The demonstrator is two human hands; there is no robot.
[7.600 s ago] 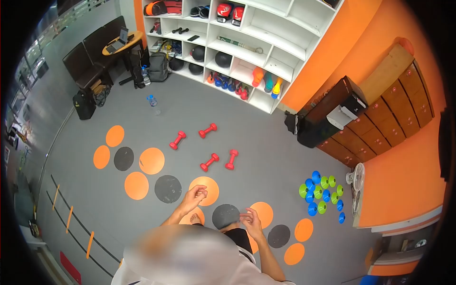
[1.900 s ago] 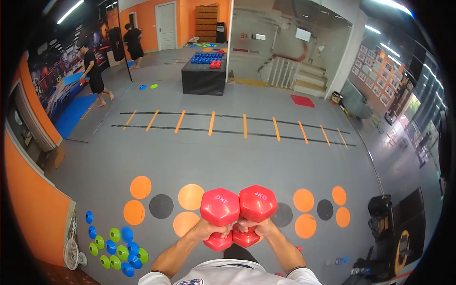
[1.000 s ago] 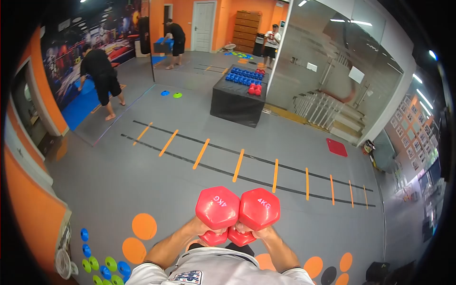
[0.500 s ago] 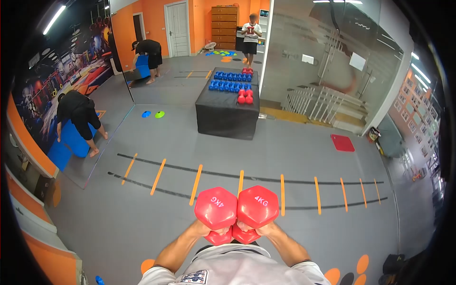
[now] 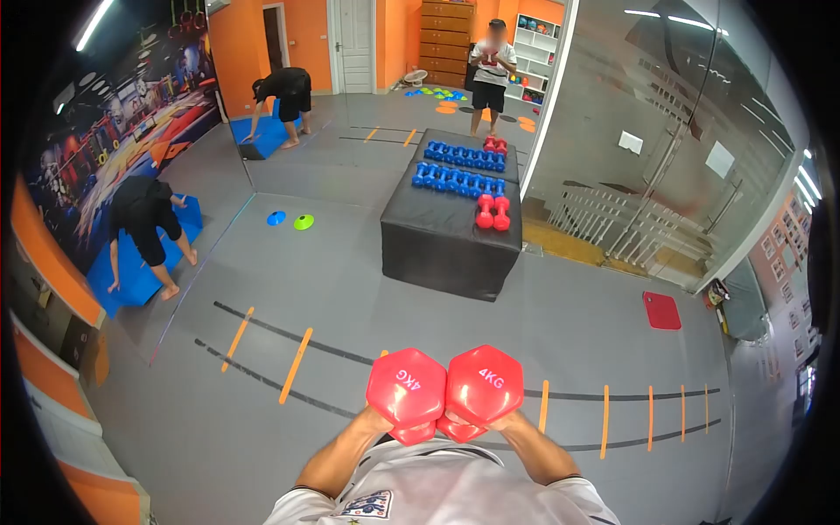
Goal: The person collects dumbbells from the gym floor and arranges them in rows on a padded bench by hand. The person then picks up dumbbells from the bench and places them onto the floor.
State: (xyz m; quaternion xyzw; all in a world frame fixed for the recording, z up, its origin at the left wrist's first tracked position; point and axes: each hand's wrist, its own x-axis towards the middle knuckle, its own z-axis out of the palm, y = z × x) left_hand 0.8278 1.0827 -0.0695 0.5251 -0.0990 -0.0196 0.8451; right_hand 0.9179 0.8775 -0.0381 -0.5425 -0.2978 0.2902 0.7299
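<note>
In front of my chest, two red hexagonal dumbbells marked 4KG are held upright side by side, their top heads nearly touching. My left hand (image 5: pixel 383 420) is closed round the left dumbbell (image 5: pixel 406 386). My right hand (image 5: pixel 502 422) grips the right dumbbell (image 5: pixel 486 385). The large top heads hide most of my fingers and the handles. Below them, the lower heads show in part, close to my white shirt (image 5: pixel 437 481). Both elbows are bent.
An agility ladder (image 5: pixel 297 360) lies across the grey floor. Beyond it, a black padded block (image 5: pixel 442 254) bears blue dumbbells (image 5: pixel 457 179) and red dumbbells (image 5: pixel 493 213) against a mirror. Cones (image 5: pixel 304 222) and a red mat (image 5: pixel 661 311) lie around. Left, a person (image 5: pixel 144 214) bends over a blue mat (image 5: pixel 131 271).
My view has shifted, so the padded block appears larger and further right. Both dumbbells stay in my hands at chest height. The bending person has shifted slightly over the blue mat.
</note>
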